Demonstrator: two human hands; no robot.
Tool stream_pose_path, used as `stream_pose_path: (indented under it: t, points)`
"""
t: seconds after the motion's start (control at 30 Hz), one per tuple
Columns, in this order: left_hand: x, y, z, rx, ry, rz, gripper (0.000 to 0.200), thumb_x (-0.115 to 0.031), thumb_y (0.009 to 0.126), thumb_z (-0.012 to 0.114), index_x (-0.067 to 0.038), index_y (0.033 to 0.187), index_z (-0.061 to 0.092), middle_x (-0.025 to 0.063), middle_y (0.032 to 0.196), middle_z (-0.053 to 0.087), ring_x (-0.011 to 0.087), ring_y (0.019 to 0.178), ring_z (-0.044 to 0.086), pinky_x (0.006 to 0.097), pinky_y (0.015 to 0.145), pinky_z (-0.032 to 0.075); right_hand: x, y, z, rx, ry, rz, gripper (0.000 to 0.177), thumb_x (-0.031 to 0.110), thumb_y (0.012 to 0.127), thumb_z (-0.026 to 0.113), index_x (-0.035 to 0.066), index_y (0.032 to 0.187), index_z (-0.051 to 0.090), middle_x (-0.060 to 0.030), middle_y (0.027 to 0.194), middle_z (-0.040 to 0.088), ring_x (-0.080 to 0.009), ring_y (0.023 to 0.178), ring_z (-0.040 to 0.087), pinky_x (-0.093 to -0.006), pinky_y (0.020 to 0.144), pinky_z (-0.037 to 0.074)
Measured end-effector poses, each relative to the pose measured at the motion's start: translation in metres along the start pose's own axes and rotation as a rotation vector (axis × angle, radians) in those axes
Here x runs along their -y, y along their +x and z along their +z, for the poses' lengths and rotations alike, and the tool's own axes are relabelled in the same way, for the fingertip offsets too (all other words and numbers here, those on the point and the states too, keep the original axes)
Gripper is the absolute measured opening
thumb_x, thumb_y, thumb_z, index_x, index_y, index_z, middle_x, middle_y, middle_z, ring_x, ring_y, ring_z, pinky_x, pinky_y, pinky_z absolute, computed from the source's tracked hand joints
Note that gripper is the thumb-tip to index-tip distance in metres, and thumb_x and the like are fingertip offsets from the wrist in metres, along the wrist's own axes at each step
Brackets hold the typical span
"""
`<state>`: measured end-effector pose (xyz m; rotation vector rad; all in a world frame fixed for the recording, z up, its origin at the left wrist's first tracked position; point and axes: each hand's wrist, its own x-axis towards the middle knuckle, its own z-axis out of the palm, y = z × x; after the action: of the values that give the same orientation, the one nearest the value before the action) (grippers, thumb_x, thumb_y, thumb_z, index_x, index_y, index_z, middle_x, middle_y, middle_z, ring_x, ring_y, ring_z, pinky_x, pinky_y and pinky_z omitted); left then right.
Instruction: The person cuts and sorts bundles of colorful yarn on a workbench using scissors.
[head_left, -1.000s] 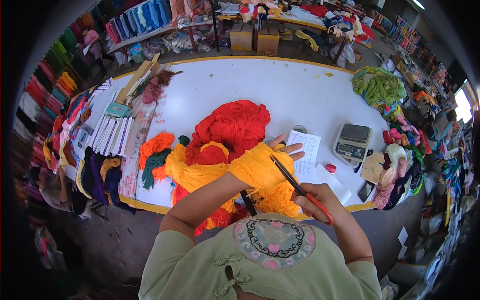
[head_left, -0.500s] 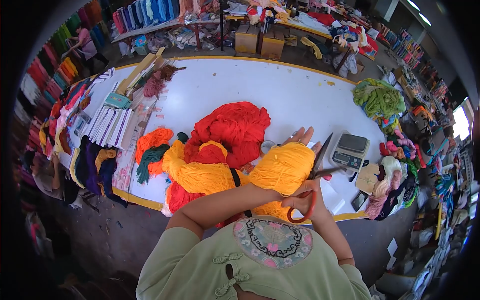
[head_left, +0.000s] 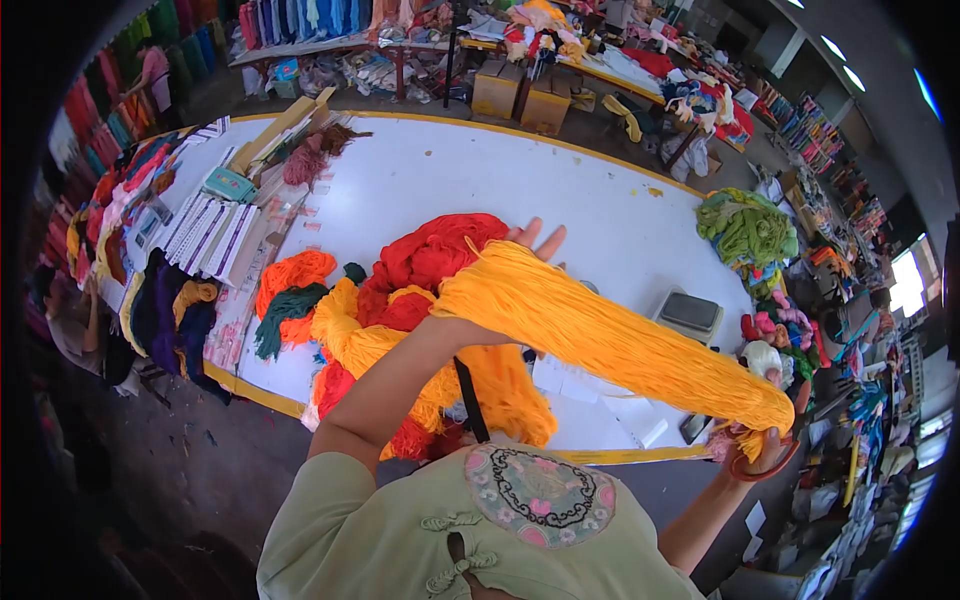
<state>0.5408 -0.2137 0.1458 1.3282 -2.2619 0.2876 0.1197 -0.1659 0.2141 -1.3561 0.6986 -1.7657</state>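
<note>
A long yellow yarn skein (head_left: 610, 335) is stretched across in front of me. Its left end loops over my left hand (head_left: 538, 240), whose fingers stick out beyond the strands, outstretched and apart. At the other end, low on the right, my right hand (head_left: 768, 450) is closed on the yarn. Scissors with a red handle (head_left: 778, 470) hang from that same hand, their blades mostly hidden. Below my left forearm lie more yellow yarn (head_left: 365, 335) and a red yarn bundle (head_left: 425, 250), with a black strap (head_left: 470, 400) alongside.
A digital scale (head_left: 688, 312) stands on the white table (head_left: 550, 180) behind the skein. Green yarn (head_left: 745, 225) is heaped at the right edge. Orange yarn (head_left: 290, 280) and stacked boxes (head_left: 215, 240) lie left. A person (head_left: 155, 75) stands far left; another sits nearer.
My right hand has moved right and down, drawing the yellow bundle out into a long stretch. My left hand has shifted left and up. The scissors moved along with my right hand.
</note>
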Motion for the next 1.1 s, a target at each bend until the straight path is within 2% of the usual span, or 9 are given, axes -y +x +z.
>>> stream_pose_path:
  t: [0.03, 0.17, 0.33, 0.43, 0.47, 0.57, 0.63, 0.7, 1.1]
  points:
    - [0.001, -0.001, -0.006, -0.017, -0.048, -0.035, 0.073, -0.048, 0.093, 0.053, -0.008, 0.151, 0.031, 0.0163, 0.162, 0.010, 0.0362, 0.150, 0.005, 0.0488, 0.120, 0.012, -0.002, -0.005, -0.015, -0.028, -0.004, 0.019, 0.092, 0.021, 0.077, 0.069, 0.000, 0.151, 0.019, -0.0194, 0.130, 0.054, -0.0302, 0.108, 0.063, -0.0372, 0.079, 0.057]
    - [-0.004, -0.016, 0.009, -0.334, -1.764, -0.226, 0.077, -0.045, 0.091, 0.062, -0.008, 0.150, 0.030, 0.0138, 0.158, 0.014, 0.0297, 0.144, 0.021, 0.0439, 0.115, 0.027, -0.045, -0.022, -0.053, -0.129, -0.057, 0.000, 0.077, 0.018, 0.081, 0.065, 0.002, 0.147, 0.030, -0.0211, 0.128, 0.056, -0.0317, 0.111, 0.062, -0.0422, 0.093, 0.053]
    - [-0.039, -0.005, 0.000, -0.319, -2.173, -0.189, 0.066, -0.038, 0.088, 0.070, -0.013, 0.143, 0.042, 0.0077, 0.134, 0.055, 0.0202, 0.120, 0.054, 0.0340, 0.103, 0.042, -0.079, -0.051, -0.049, 0.016, -0.567, 0.146, 0.062, 0.002, 0.084, 0.062, 0.005, 0.142, 0.041, -0.0084, 0.120, 0.054, -0.0180, 0.107, 0.057, -0.0261, 0.088, 0.045]
    - [-0.046, -0.003, 0.005, 0.091, -1.497, -0.435, 0.040, -0.034, 0.091, 0.067, -0.016, 0.125, 0.060, 0.0041, 0.106, 0.067, 0.0166, 0.101, 0.063, 0.0351, 0.092, 0.047, -0.068, -0.049, -0.021, 0.173, -0.686, 0.283, 0.058, -0.006, 0.080, 0.056, 0.001, 0.137, 0.047, -0.0059, 0.109, 0.057, -0.0133, 0.099, 0.054, -0.0281, 0.088, 0.044]
    - [-0.059, 0.003, -0.009, 0.026, -1.235, -0.440, 0.019, -0.028, 0.092, 0.064, -0.016, 0.107, 0.068, 0.0044, 0.091, 0.066, 0.0193, 0.092, 0.064, 0.0378, 0.084, 0.048, -0.058, -0.048, 0.001, 0.231, -0.494, 0.336, 0.047, 0.006, 0.084, 0.062, -0.001, 0.129, 0.054, -0.0030, 0.093, 0.057, -0.0094, 0.084, 0.052, -0.0241, 0.074, 0.042]
    - [-0.066, 0.006, -0.003, -0.029, -0.700, -0.111, 0.019, -0.016, 0.094, 0.061, -0.007, 0.110, 0.064, 0.0057, 0.095, 0.065, 0.0180, 0.087, 0.060, 0.0323, 0.077, 0.049, -0.027, -0.045, 0.072, 0.572, -0.309, 0.534, 0.059, 0.040, 0.080, 0.073, -0.007, 0.116, 0.064, -0.0011, 0.062, 0.055, -0.0081, 0.049, 0.048, -0.0211, 0.045, 0.034]
    - [-0.072, 0.005, -0.004, 0.037, -0.878, -0.214, 0.017, -0.015, 0.094, 0.061, -0.009, 0.110, 0.065, 0.0065, 0.100, 0.066, 0.0206, 0.091, 0.061, 0.0356, 0.080, 0.049, -0.030, -0.044, 0.092, 0.728, -0.360, 0.582, 0.077, 0.060, 0.077, 0.074, -0.006, 0.115, 0.065, 0.0006, 0.065, 0.057, -0.0044, 0.053, 0.051, -0.0209, 0.048, 0.038]
    - [-0.071, 0.000, 0.006, -0.018, -1.084, -0.237, 0.017, -0.015, 0.094, 0.061, -0.009, 0.109, 0.065, 0.0064, 0.102, 0.066, 0.0205, 0.095, 0.062, 0.0365, 0.084, 0.049, -0.033, -0.039, 0.102, 0.813, -0.326, 0.662, 0.054, 0.041, 0.082, 0.077, 0.002, 0.118, 0.066, 0.0032, 0.065, 0.055, -0.0058, 0.059, 0.049, -0.0226, 0.056, 0.041]
    - [-0.057, -0.018, 0.013, 0.000, -1.088, -0.167, 0.017, -0.007, 0.092, 0.062, -0.004, 0.109, 0.061, 0.0082, 0.107, 0.063, 0.0202, 0.105, 0.061, 0.0336, 0.092, 0.048, -0.045, -0.028, 0.109, 0.923, -0.360, 0.732, 0.045, 0.036, 0.083, 0.078, 0.007, 0.116, 0.067, 0.0030, 0.065, 0.051, -0.0074, 0.060, 0.047, -0.0246, 0.057, 0.040]
